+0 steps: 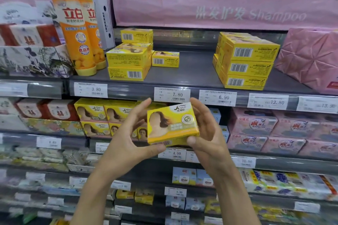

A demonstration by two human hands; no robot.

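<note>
A small yellow soap box [172, 124] with a printed picture on its front is held up in front of the store shelves. My left hand [128, 139] holds its left side, thumb under the bottom edge and fingers reaching up behind it. My right hand [206, 133] grips its right side, thumb on the lower front corner and fingers behind. The box tilts slightly, front face toward the camera.
The grey upper shelf [192, 73] carries stacks of the same yellow boxes at left [128, 60] and right [245, 64], two orange detergent bottles [76, 31] and a pink package [311, 56]. More yellow boxes [102, 115] and pink packs [274, 129] fill the shelf below. Price tags [172, 94] line the edges.
</note>
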